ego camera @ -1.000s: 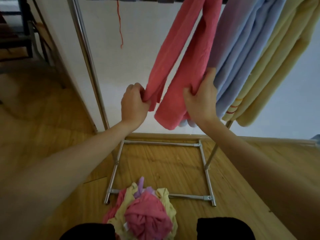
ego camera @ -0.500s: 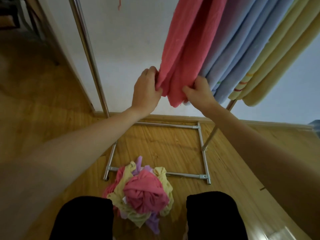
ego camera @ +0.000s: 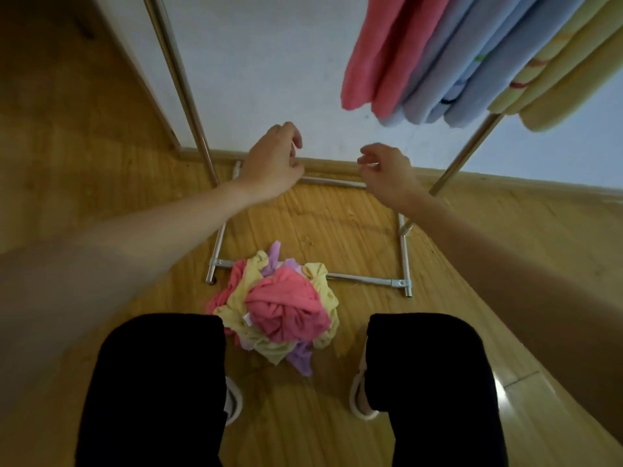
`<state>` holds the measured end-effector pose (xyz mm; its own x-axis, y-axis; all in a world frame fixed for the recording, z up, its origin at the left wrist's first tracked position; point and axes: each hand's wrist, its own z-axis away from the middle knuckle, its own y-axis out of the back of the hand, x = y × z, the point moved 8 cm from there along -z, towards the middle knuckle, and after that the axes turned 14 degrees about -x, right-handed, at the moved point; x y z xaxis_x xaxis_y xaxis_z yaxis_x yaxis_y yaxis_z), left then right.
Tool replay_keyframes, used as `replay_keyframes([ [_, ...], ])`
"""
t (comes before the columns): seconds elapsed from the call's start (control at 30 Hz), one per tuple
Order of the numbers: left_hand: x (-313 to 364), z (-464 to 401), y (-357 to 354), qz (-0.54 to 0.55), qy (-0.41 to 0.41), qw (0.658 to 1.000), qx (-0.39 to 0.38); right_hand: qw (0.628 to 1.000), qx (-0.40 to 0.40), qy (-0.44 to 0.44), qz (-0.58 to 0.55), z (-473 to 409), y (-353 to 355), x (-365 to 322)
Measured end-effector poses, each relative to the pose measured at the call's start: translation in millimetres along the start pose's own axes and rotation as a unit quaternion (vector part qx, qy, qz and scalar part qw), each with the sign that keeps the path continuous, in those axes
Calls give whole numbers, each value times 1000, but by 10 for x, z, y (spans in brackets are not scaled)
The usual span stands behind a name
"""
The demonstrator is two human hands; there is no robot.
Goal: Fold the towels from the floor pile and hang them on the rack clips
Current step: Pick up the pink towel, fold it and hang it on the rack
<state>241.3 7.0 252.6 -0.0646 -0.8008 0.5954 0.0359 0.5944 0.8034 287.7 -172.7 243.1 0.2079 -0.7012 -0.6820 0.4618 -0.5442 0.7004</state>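
A: Starting at the left, what do you see?

B: The shiny metal upright of the towel rack (ego camera: 175,75) against the pale wall. Just right of it the left hand (ego camera: 269,163) hovers in the air, its fingers loosely curled and holding nothing.

A: A second ago it gripped the hanging pink towel.

B: Yes, both hands did. Now the right hand (ego camera: 387,173) is also off it, fingers relaxed and slightly apart, empty. Both have dropped below the cloth.

A: And the towel?

B: The folded pink terry towel (ego camera: 381,59) hangs free above the right hand, beside the folded light-blue towels (ego camera: 472,69) and the pale-yellow towels (ego camera: 556,79) further right. The clips are out of view.

A: So that one looks finished.

B: I judge so. The crumpled pile of pink, yellow and lilac towels (ego camera: 279,311) lies on the wooden floor (ego camera: 84,156) between the person's knees, touching the rack's front base bar (ego camera: 364,278). Next comes reaching down for one, probably the pink bundle on top.
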Motion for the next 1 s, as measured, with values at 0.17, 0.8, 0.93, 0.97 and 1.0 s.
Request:
replay_keyframes([
  [0.17,-1014,368,-724,-27,123,986,-108,973,-188,-65,115,47,-1101,614],
  [0.8,-2297,1229,-2973,-103,140,910,-377,899,-391,-107,165,188,-3471,1950],
  [0.93,-2126,1215,-2845,-122,91,945,-290,896,-394,-118,170,213,-3529,1970],
  [0.97,-2088,1228,-2796,-93,84,954,-273,895,-396,-118,167,224,-3519,1954],
  [1.0,-2056,1249,-2742,-64,83,959,-264,898,-395,-111,159,234,-3498,1926],
])
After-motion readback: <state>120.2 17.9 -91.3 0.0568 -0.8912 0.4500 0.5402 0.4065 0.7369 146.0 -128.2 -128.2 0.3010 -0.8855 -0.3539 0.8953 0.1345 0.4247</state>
